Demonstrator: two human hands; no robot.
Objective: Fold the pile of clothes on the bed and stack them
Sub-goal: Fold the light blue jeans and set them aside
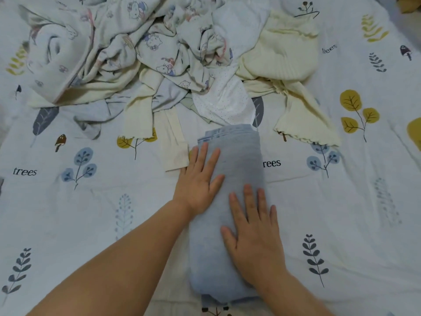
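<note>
Both palms flat on the long folded pale-blue knit garment [227, 201] in the near middle of the leaf-print bed sheet [341, 224], left hand [199, 182] on its left edge further up, right hand [252, 233] nearer. Fingers straight and spread, pressing, gripping nothing. Main risk, probably: soft bedding underneath, so lifting off too fast could let those stacked layers at the far end spring open or slide crooked. Also pretty close to the unfolded heap of cream and cartoon-print clothes [159, 53], with a cream sleeve [173, 142] just beside the left fingers. Easy to snag and drag along.
</note>
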